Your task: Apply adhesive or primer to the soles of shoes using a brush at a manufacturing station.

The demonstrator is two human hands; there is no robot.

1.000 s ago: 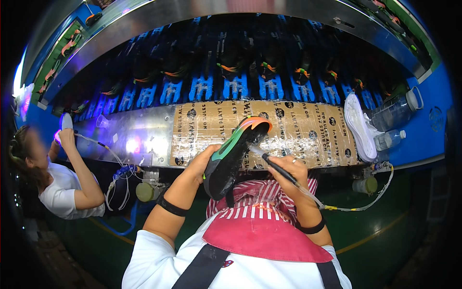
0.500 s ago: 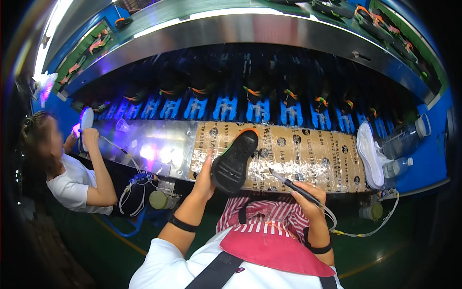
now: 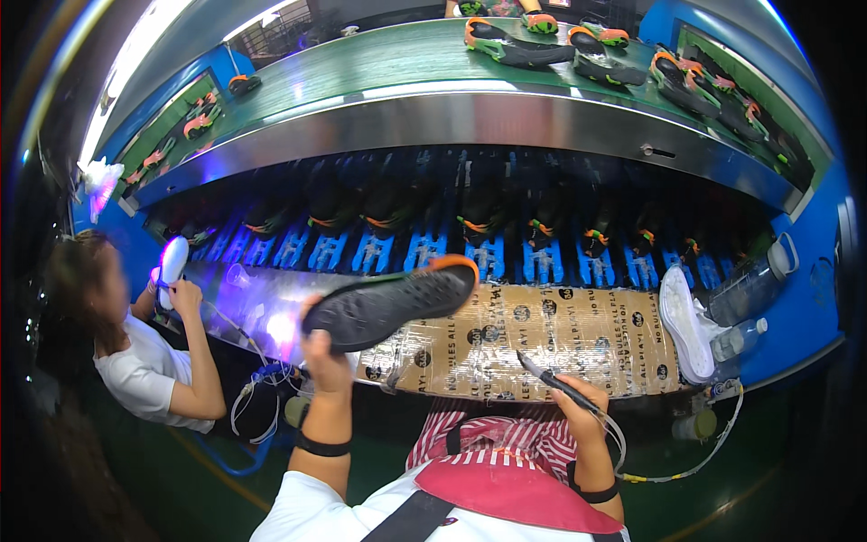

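My left hand (image 3: 327,366) grips a black shoe (image 3: 397,307) at its wider end. The shoe is tilted with its dark underside toward me, and an orange edge shows at its far right end. In my right hand (image 3: 585,404) is a slim dark pen-like tool (image 3: 547,376) with a thin tip, trailing pale tubes behind the wrist. That tip points up and left, apart from the shoe. Both hands are at the near side of a bench covered with printed cardboard (image 3: 591,339) under clear film.
A row of blue holders (image 3: 483,257) carrying dark shoes runs behind the bench. Above it, a green conveyor (image 3: 361,68) bears several shoes. At right are a white sole (image 3: 684,325) and clear bottles (image 3: 751,280). A co-worker (image 3: 149,361) on the left holds a white sole.
The shoe has swung from nearly upright to lying more sideways, moving left and up with my left hand. My right hand keeps the tool. The view has tilted up, showing more conveyor.
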